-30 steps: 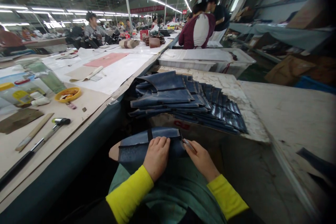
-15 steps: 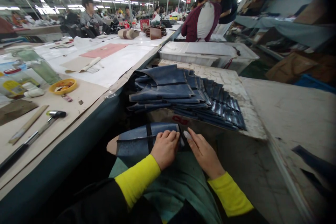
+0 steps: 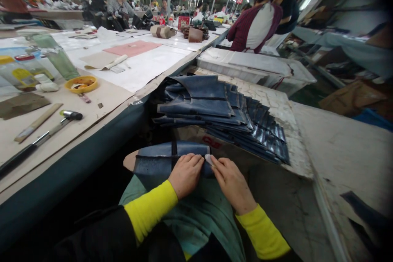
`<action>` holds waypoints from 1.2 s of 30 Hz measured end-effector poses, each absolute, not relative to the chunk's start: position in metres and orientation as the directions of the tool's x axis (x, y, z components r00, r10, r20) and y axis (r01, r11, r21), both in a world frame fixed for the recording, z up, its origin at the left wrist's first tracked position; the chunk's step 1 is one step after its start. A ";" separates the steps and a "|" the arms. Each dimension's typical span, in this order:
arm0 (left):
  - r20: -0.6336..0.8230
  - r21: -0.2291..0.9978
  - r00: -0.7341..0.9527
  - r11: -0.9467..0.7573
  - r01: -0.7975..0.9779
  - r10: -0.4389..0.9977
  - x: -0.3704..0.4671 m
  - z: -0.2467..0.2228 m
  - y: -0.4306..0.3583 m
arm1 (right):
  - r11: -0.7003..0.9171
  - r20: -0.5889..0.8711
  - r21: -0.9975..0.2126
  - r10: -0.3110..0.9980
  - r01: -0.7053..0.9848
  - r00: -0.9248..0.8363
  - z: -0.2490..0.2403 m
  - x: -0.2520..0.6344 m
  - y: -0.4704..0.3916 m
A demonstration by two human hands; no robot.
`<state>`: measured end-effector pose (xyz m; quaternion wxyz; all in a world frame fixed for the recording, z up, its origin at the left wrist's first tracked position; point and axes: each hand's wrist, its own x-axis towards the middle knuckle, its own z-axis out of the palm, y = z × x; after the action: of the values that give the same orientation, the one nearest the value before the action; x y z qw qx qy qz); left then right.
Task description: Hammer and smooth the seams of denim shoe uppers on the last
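A blue leather piece [image 3: 156, 166] with dark crossing strips lies around a tan, pointed form [image 3: 130, 161] over the green cloth [image 3: 184, 223] on my lap. My left hand [image 3: 186, 174] presses on the leather near its right end, fingers together and curled over the edge. At that same end is my right hand [image 3: 230, 180], its fingers closed in a pinch. A small white tip [image 3: 208, 159] shows at the right fingers, touching the leather's edge; I cannot tell whether it is a finger cover or a tool.
Ahead, a fanned stack of blue leather pieces [image 3: 202, 104] rests on a worn board [image 3: 297, 147]. On the left table are a hammer [image 3: 58, 125], a brush [image 3: 38, 123], a yellow dish [image 3: 81, 84] and jars [image 3: 30, 65]. Dark strips [image 3: 365, 208] lie right. Co-workers sit beyond.
My right hand has moved left onto the leather's end, bringing the white tip against the edge. My left hand keeps its hold. The whole view has shifted slightly.
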<state>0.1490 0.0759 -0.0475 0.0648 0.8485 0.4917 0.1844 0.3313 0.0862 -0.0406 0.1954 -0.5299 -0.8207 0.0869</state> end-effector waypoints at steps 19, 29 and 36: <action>0.280 0.239 0.370 -0.438 0.867 0.886 0.104 -0.040 0.058 | 0.512 0.269 -0.353 0.857 0.783 -0.439 -0.035 0.265 0.072; 0.351 0.181 0.283 -0.361 0.915 0.893 0.081 -0.055 0.039 | 0.542 0.212 -0.341 0.841 0.768 -0.499 -0.030 0.242 0.074; 0.407 0.147 0.246 -0.328 0.933 0.880 0.075 -0.065 0.032 | 0.567 0.195 -0.371 0.822 0.735 -0.536 -0.021 0.251 0.076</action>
<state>0.0749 0.0322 -0.0655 -0.0625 0.7867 0.5761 0.2129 0.2508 0.0757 -0.0208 0.1760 -0.4486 -0.8676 0.1227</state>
